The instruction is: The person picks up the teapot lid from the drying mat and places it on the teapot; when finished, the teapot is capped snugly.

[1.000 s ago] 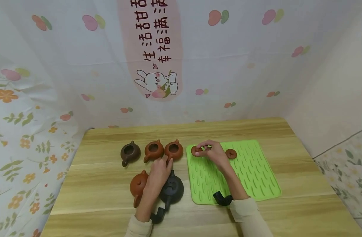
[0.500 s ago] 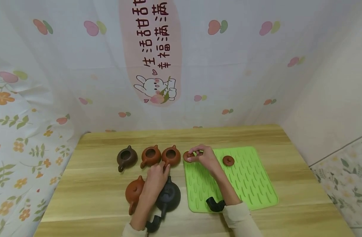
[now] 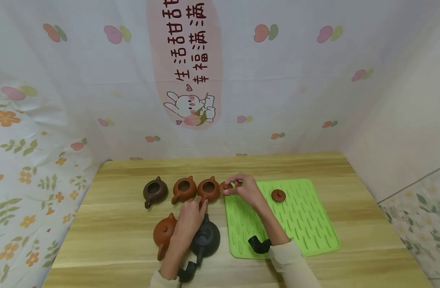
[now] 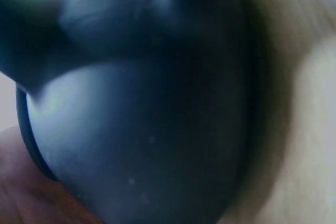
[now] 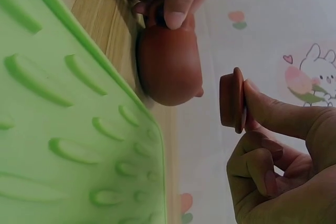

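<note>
My left hand (image 3: 190,218) grips the handle of a reddish-brown teapot (image 5: 170,66), whose top is uncovered. In the head view that pot is the rightmost of a back row. Between thumb and fingers, my right hand (image 3: 247,192) pinches a reddish-brown teapot lid (image 5: 231,100) by its top, just right of the pot and apart from it in the right wrist view. Below my left hand stands a black lidded teapot (image 4: 142,129), filling much of the left wrist view. Partly behind my left forearm is an orange-brown lidded teapot (image 3: 163,232).
Two more lidless teapots stand in the back row: an orange-brown one (image 3: 188,195) and a dark brown one (image 3: 160,196). On the right, a ridged green mat (image 3: 299,224) bears another reddish-brown lid (image 3: 278,195). A printed curtain (image 3: 263,100) hangs behind the wooden table (image 3: 115,224).
My right hand has carried the lid leftward from above the mat's corner toward the rightmost open pot. My left hand keeps its grip on the handle. The head view has shifted slightly.
</note>
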